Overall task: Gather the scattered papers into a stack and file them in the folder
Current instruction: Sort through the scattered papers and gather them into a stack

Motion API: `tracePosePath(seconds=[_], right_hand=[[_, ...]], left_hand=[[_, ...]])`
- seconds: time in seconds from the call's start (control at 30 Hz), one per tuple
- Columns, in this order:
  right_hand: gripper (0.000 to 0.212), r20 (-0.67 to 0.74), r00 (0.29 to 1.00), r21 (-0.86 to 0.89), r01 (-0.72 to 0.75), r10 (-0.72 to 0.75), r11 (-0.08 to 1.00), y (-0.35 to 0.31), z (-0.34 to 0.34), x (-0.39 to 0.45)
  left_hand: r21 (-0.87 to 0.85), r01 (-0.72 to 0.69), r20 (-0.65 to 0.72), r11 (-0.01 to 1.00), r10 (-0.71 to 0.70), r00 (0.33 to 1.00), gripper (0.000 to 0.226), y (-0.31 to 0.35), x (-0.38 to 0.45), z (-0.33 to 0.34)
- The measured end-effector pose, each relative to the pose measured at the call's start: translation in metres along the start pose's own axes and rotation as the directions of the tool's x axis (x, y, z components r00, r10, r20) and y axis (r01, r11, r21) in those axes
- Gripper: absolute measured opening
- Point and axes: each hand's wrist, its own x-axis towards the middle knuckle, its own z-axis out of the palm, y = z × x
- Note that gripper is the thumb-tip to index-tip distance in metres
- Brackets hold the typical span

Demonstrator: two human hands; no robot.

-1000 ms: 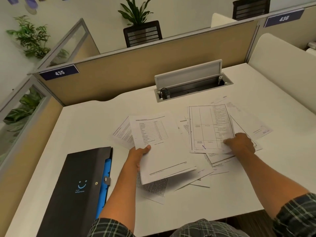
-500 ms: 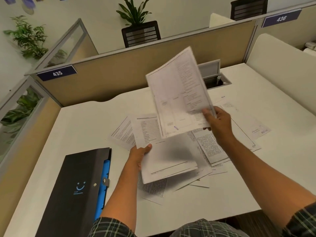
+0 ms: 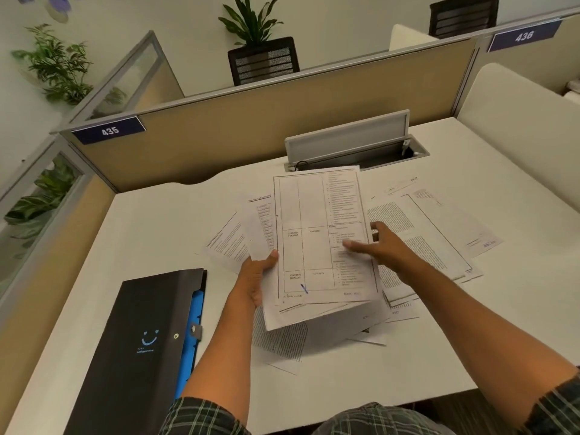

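A black folder lies flat by the left edge of the white counter, close to the front. It is closed, and a blue part pokes out along its right side. A little smile is printed on its cover.

Just right of the folder, the left hand holds a small stack of papers by its left edge. The thumb lies on top and the fingers are curled under. The stack is lifted a bit above the counter. The top page has a table with boxes and a small blue pen mark near the bottom.

The right hand rests on the right side of that top page. Its fingers are straight and spread, and it grips nothing.

More loose papers lie flat on the counter under and around the stack, in the middle and toward the right edge. Some stick out on the left and at the front too.

At the back edge of the counter, a gray cable box stands with its lid up.
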Motion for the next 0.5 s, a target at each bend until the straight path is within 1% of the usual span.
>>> tracePosePath(seconds=[0.03,0.07,0.1,0.13,0.2,0.27,0.33,0.4,0.5], right_hand=[[0.068,0.039,0.999,0.148,0.027,-0.033,0.989,-0.002,0.0,0.002],[0.065,0.098,0.994,0.294,0.024,-0.055,0.956,-0.003,0.0,0.004],[0.062,0.15,0.987,0.399,-0.003,-0.063,0.917,-0.005,0.002,0.005],[0.059,0.176,0.982,0.441,-0.018,-0.067,0.897,-0.007,0.003,0.005],[0.051,0.157,0.984,0.407,0.011,-0.082,0.913,-0.007,0.006,0.006],[0.049,0.108,0.991,0.34,0.033,-0.074,0.94,-0.006,0.011,0.009],[0.054,0.085,0.994,0.323,0.042,-0.073,0.945,-0.01,0.015,0.01],[0.058,0.06,0.993,0.346,0.077,-0.104,0.935,-0.015,0.019,0.008],[0.058,0.01,0.983,0.364,0.166,-0.182,0.916,-0.026,0.016,0.004]], left_hand=[[0.01,-0.007,0.034,1.0,0.006,0.999,0.047,-0.001,0.0,0.001],[0.02,-0.013,0.065,1.0,0.012,0.998,0.048,-0.002,-0.001,0.003],[0.027,-0.02,0.088,0.999,0.018,0.996,0.05,-0.002,-0.001,0.006],[0.031,-0.03,0.102,0.999,0.026,0.994,0.053,-0.002,-0.001,0.009],[0.042,-0.046,0.108,0.998,0.042,0.993,0.059,0.0,-0.004,0.019],[0.088,-0.055,0.092,0.995,0.047,0.995,0.064,0.003,-0.007,0.029],[0.111,-0.071,0.085,0.991,0.062,0.994,0.058,0.004,-0.008,0.034],[0.097,-0.074,0.093,0.993,0.065,0.994,0.052,0.006,-0.008,0.033],[0.105,-0.114,0.156,0.988,0.096,0.983,0.051,0.015,-0.01,0.032]])
